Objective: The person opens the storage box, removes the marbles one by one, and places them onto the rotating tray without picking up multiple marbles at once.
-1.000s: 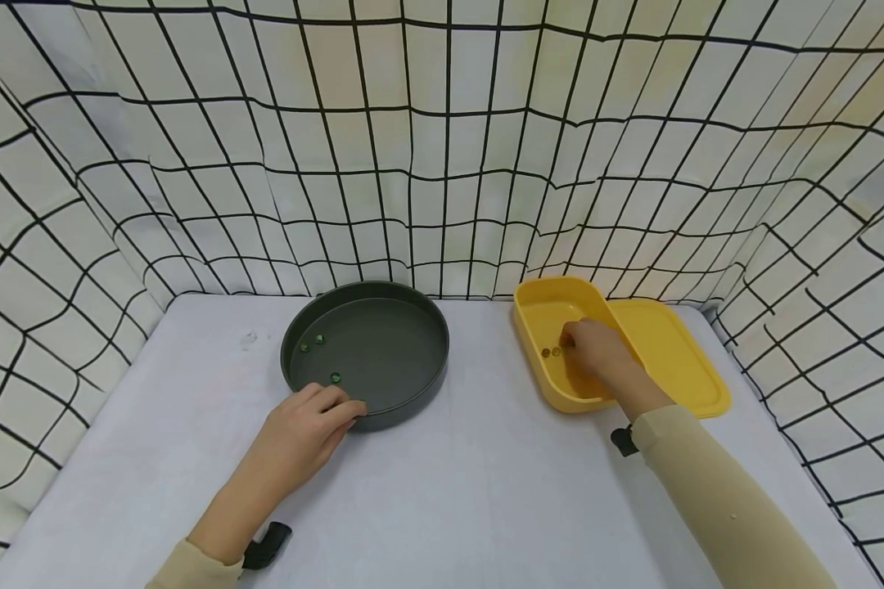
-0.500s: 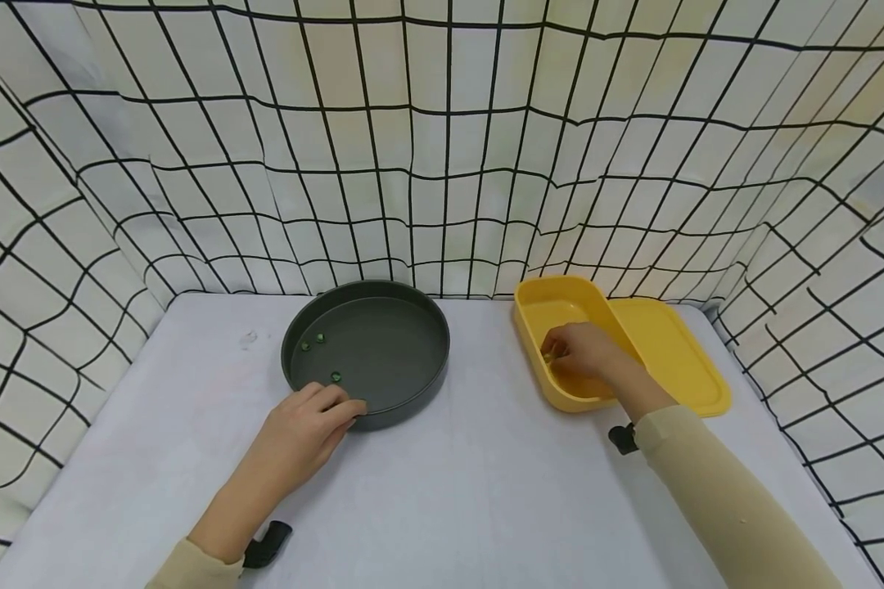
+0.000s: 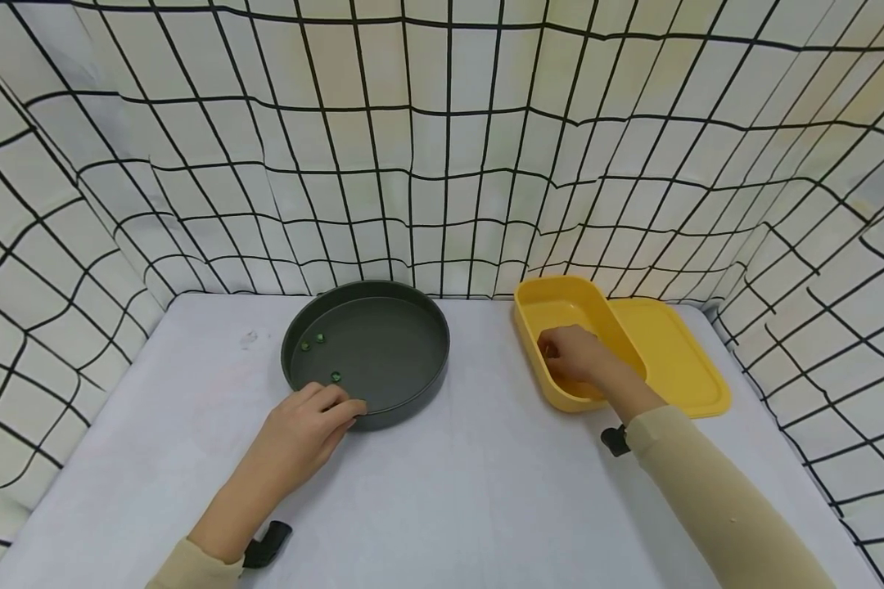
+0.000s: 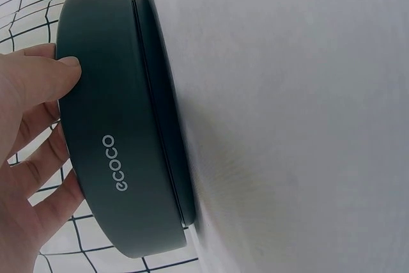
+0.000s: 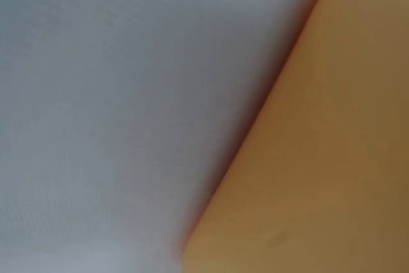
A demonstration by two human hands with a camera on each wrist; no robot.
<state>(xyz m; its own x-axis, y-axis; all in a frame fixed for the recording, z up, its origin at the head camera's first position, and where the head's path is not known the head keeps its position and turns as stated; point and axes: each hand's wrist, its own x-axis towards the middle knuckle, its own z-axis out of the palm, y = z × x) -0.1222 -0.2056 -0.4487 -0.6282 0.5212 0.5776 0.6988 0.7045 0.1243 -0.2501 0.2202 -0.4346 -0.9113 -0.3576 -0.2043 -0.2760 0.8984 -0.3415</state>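
Head view: your left hand [image 3: 309,425] pinches the near rim of the dark round pan [image 3: 386,352], thumb outside (pale lettering [image 4: 113,162] there, per left wrist). Your right hand [image 3: 576,353] is inside the yellow box [image 3: 560,301], fingers curled; can't tell what they hold. Green pieces [image 3: 320,338] lie in the pan; flat yellow lid [image 3: 685,360] beside the box, all on white tabletop [image 3: 471,499].

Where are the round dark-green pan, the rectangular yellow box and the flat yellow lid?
Round dark-green pan [image 3: 383,348], head view: bare inner floor.
Rectangular yellow box [image 3: 560,312], head view: far inner floor.
Flat yellow lid [image 3: 674,360], head view: middle, upper face.
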